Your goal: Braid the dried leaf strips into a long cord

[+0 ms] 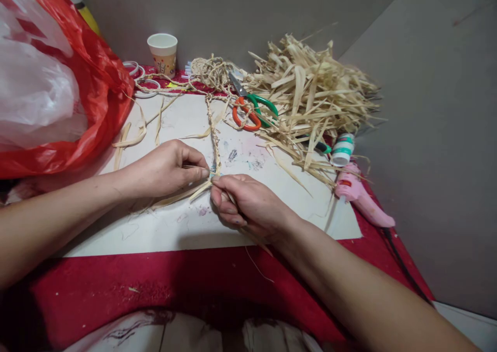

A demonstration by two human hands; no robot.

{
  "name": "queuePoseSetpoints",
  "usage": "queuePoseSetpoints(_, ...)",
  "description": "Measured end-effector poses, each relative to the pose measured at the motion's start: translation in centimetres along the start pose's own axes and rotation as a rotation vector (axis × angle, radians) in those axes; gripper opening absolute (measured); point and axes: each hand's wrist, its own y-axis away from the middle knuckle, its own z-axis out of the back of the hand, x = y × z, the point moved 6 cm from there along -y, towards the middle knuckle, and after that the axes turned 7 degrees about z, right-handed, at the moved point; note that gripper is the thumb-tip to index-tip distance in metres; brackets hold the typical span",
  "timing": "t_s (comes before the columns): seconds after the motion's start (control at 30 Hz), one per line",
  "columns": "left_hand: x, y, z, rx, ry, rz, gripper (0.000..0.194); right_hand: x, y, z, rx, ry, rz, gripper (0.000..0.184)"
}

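A thin braided cord of dry, straw-coloured husk strips (215, 140) runs down the white board (128, 238) to my fingers. My left hand (166, 168) pinches the cord's lower end between thumb and forefinger. Meeting it there, my right hand (244, 199) has its fingers curled around loose husk strips at the same end. Some strip ends stick out below my left hand, and others trail under my right palm. Exactly which strand each fingertip grips is hidden.
Beyond my hands lie scissors (248, 111) with orange and green handles, beside a heap of husk strips (310, 88). A paper cup (163, 57) stands at the back. A red plastic bag (104, 103) fills the left; a pink glue gun (361, 196) lies right, near a tape roll (343, 150).
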Motion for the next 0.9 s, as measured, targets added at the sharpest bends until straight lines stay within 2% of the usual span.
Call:
queuePoseSetpoints(0.07,-0.2,0.1,0.0,-0.015,0.013,-0.008,0.02,0.1,0.0,0.0,0.003,-0.003,0.007,0.031)
queuePoseSetpoints(0.27,0.3,-0.2,-0.2,0.042,0.042,0.033,0.022,-0.1,0.0,0.1,0.011,-0.022,0.007,0.03)
queuePoseSetpoints(0.47,0.8,-0.5,0.5,-0.041,0.067,0.054,0.018,-0.2,0.0,0.1,0.006,-0.029,0.008,0.03)
queuePoseSetpoints(0.67,1.5,-0.8,0.6,0.081,0.003,0.076,0.02,-0.3,-0.1,0.0,-0.016,-0.02,-0.043,0.03)
queuePoseSetpoints(0.9,2.4,-1.5,2.0,0.047,-0.063,0.131,0.016,-0.3,-0.2,0.3,-0.033,-0.006,-0.106,0.029)
